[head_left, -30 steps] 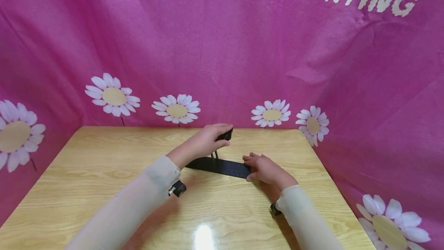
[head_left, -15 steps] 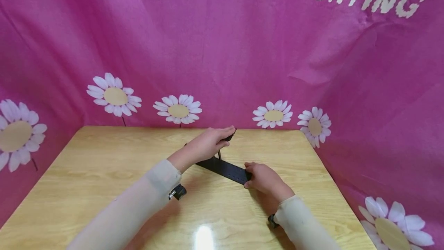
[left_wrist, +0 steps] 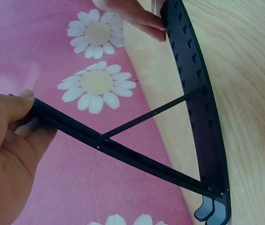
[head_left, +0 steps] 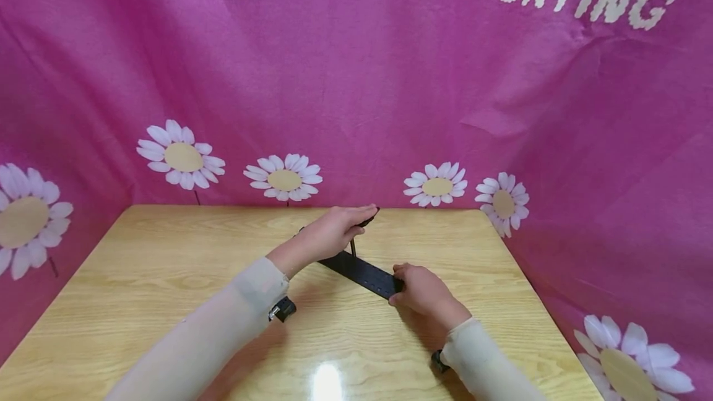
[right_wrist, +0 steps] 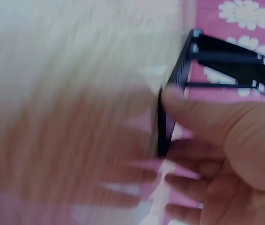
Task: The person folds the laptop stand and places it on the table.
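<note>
A black folding laptop stand (head_left: 364, 274) stands partly unfolded on the wooden table. My left hand (head_left: 334, 229) grips the raised end of its upper arm; in the left wrist view, thumb and fingers of that hand (left_wrist: 6, 140) pinch the arm's tip. A thin strut (left_wrist: 146, 116) links this arm to the slotted base (left_wrist: 193, 70), and two grey hooks (left_wrist: 212, 211) show at the hinge. The base's near right end is held by my right hand (head_left: 426, 293), thumb on one edge and fingers on the other. My left forearm hides part of the hinge end in the head view.
Light wood tabletop (head_left: 195, 277) surrounds the stand. A pink cloth (head_left: 356, 79) printed with daisies hangs behind the table and along both sides. Small black cameras (head_left: 283, 309) are strapped at both wrists.
The stand's right end has swung toward me with my right hand, whose fingers have closed further round it. My left hand has moved slightly right and lower with the upper arm.
</note>
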`<action>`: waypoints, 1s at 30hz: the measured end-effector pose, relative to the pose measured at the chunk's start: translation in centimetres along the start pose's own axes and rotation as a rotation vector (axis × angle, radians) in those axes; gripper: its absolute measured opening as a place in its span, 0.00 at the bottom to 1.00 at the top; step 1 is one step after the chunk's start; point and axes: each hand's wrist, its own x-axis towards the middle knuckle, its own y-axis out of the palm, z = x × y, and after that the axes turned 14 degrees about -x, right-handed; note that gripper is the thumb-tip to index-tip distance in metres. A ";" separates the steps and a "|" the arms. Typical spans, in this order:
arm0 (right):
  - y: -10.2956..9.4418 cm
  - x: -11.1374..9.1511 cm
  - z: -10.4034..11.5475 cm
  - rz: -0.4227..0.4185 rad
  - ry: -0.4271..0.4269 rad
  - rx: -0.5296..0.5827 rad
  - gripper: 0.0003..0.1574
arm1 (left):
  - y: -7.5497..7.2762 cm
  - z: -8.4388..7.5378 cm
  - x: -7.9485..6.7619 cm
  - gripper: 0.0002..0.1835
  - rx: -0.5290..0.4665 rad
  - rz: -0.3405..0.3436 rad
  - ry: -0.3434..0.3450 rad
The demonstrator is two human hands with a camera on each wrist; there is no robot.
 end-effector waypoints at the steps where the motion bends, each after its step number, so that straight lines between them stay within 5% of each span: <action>1: 0.0 0.2 -0.6 0.013 -0.045 0.034 0.35 | 0.0 0.0 0.0 0.30 0.000 -0.010 -0.005; 7: 0.4 1.5 -4.1 0.132 -0.266 0.222 0.42 | 0.6 -0.4 0.2 0.29 0.003 -0.070 -0.036; 13: 1.1 1.4 -4.1 0.120 -0.233 0.283 0.41 | 0.8 -0.3 0.2 0.29 0.014 -0.068 -0.041; 18: 1.1 0.9 -2.9 0.075 -0.271 0.231 0.43 | 0.5 0.4 -0.2 0.29 0.001 -0.063 -0.035; 25: 0.6 1.3 -4.0 0.115 -0.315 0.198 0.41 | 1.0 -0.3 -0.2 0.28 0.037 -0.143 -0.073; 30: 0.8 1.4 -3.5 0.069 -0.324 0.160 0.38 | 1.3 -0.3 -0.3 0.28 0.065 -0.165 -0.058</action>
